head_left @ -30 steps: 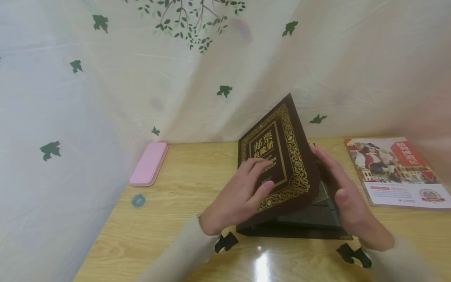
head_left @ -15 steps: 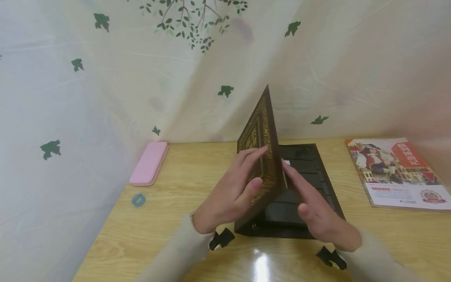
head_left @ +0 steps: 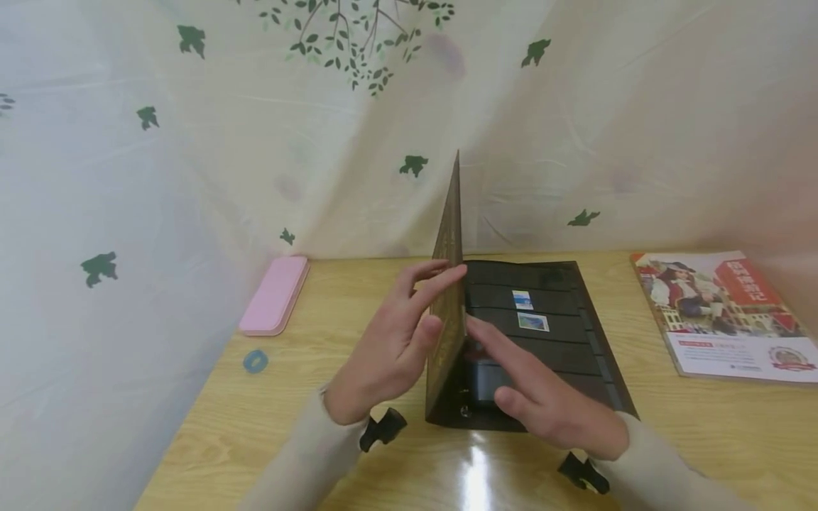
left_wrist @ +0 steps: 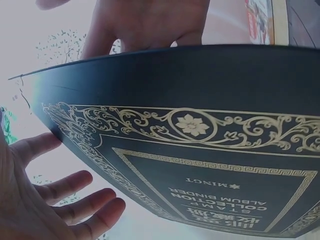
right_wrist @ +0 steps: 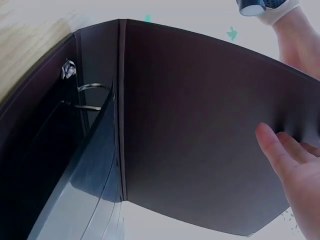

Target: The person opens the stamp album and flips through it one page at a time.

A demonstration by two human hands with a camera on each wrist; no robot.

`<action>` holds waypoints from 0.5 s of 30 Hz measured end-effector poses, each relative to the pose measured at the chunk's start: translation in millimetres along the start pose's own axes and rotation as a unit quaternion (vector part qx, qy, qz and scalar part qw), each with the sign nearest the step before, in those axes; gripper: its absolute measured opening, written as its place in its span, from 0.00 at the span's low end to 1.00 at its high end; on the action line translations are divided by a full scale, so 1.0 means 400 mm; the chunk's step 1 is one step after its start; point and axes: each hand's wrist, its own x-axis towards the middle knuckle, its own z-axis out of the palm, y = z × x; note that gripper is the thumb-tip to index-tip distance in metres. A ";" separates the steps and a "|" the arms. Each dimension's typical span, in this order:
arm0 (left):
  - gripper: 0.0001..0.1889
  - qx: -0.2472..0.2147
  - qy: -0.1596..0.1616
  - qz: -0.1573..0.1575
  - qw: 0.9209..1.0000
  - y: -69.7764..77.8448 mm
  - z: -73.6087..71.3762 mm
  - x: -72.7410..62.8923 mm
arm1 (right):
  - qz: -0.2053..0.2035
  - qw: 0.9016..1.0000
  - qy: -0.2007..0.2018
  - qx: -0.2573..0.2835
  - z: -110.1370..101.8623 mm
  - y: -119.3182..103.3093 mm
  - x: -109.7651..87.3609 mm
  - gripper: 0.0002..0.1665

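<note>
A dark brown stamp album (head_left: 449,312) with gold ornament lies on the table, its front cover standing nearly upright. My left hand (head_left: 393,337) is at the cover's outer face with fingers mostly straight; in the left wrist view a fingertip meets the cover's edge. On the inner side, my right hand (head_left: 543,390) touches the plain brown lining (right_wrist: 195,125) with extended fingers. Black pocket pages (head_left: 556,348) lie flat below, holding a blue-and-white stamp (head_left: 522,299) and a green-blue stamp (head_left: 533,322). Metal binder rings (right_wrist: 92,87) show at the spine.
A pink case (head_left: 275,296) lies at the table's back left, with a small blue ring (head_left: 255,361) in front of it. To the right of the album is an illustrated book (head_left: 722,312). A pale patterned curtain (head_left: 332,142) hangs behind the table.
The album cover has swung left from a slant to almost vertical, uncovering the black pages and two stamps. Both hands have moved left with it.
</note>
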 end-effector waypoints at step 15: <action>0.34 0.013 0.060 -0.006 0.998 -0.032 -0.062 -0.044 | 0.049 0.998 0.003 -0.032 -0.012 0.006 -0.036 0.40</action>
